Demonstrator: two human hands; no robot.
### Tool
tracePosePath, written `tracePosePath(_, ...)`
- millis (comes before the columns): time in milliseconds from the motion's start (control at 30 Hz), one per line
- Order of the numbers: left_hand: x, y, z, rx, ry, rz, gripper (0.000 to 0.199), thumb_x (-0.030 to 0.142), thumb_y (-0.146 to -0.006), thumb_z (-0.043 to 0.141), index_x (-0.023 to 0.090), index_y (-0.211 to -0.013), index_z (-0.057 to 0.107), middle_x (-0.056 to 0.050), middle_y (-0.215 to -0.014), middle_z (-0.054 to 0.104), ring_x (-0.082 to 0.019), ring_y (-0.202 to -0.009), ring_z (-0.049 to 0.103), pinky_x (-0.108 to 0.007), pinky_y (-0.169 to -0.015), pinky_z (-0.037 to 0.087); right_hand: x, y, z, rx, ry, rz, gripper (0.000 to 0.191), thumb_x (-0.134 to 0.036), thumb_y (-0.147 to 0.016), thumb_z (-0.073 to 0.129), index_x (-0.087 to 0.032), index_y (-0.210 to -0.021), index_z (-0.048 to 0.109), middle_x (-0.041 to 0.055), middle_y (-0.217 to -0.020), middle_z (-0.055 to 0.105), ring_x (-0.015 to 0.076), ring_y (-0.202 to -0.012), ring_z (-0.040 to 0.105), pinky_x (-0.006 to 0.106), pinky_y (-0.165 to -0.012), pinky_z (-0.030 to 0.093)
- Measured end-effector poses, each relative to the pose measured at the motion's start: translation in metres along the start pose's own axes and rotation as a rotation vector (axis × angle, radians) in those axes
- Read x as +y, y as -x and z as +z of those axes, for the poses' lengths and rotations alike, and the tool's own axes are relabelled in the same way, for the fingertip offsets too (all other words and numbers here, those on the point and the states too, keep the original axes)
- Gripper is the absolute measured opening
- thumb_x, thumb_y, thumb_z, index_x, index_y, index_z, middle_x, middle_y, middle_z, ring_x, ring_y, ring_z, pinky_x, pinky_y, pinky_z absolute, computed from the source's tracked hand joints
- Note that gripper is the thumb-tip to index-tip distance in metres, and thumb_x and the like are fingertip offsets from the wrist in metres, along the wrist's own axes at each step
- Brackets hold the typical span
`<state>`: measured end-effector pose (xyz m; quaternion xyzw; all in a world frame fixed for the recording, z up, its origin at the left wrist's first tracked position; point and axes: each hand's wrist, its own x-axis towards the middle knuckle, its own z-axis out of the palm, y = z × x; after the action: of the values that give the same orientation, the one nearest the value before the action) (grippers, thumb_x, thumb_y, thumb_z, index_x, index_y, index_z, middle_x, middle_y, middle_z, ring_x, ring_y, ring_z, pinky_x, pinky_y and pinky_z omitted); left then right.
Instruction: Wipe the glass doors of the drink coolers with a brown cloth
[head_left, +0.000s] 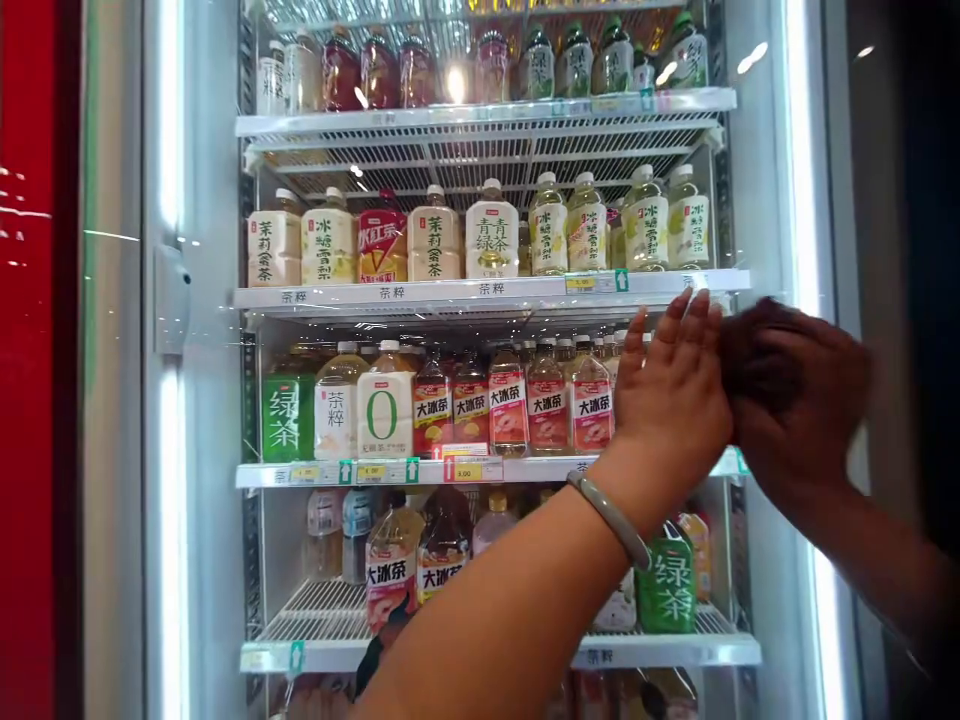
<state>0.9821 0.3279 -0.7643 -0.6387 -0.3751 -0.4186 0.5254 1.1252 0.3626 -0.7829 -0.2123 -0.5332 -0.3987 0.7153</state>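
Observation:
My left hand (671,385), a grey bangle (611,518) on its wrist, reaches up with fingers stretched out and close together. It lies against the glass front of a lit drinks cooler, by the middle shelves. Just to its right, my right hand (810,410) is slightly blurred. Its fingers are curled round a dark, crumpled cloth (761,350) at the glass. The cloth sits between the two hands, partly covered by the right fingers. Behind the left hand and forearm, some bottles are hidden.
Several shelves hold bottled teas, such as a green bottle (667,585) and a white bottle (385,405). Price tags run along the shelf edges (420,655). A handle (174,300) is at the left frame, beside a light strip (171,560). A red panel (26,400) stands far left.

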Motion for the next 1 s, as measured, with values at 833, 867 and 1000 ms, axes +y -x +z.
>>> tracePosePath(833,-0.124,0.000,-0.090,-0.145,-0.091,-0.017,0.059,0.024,-0.105,0.028,0.009,-0.162,0.030,-0.008,-0.174,0.023,-0.023,-0.163,0.014,-0.047,-0.136,0.012,-0.117,-0.072,0.033,-0.405,-0.112,-0.080,0.051,-0.012,-0.084,0.053,-0.025,-0.133,0.060,0.0082,-0.154,0.049,0.0321,-0.152,0.034,0.057,-0.130,0.030)
tracePosePath(867,-0.122,0.001,-0.090,-0.152,-0.094,-0.025,0.058,0.024,-0.105,0.027,0.009,-0.161,0.032,-0.008,-0.174,0.024,-0.023,-0.163,0.014,-0.046,-0.136,0.012,-0.120,-0.079,0.035,-0.448,-0.133,-0.134,0.052,-0.011,-0.083,0.054,-0.025,-0.133,0.060,0.0067,-0.154,0.050,0.0302,-0.152,0.035,0.053,-0.131,0.029)
tracePosePath(1000,-0.119,0.000,-0.093,-0.163,-0.090,-0.026,0.060,0.026,-0.106,0.023,0.007,-0.163,0.025,-0.009,-0.174,0.022,-0.023,-0.163,0.014,-0.047,-0.136,0.012,-0.103,-0.099,0.036,-0.465,-0.124,-0.082,0.058,-0.013,-0.082,0.055,-0.027,-0.138,0.057,0.0060,-0.156,0.048,0.0300,-0.149,0.039,0.054,-0.128,0.033)
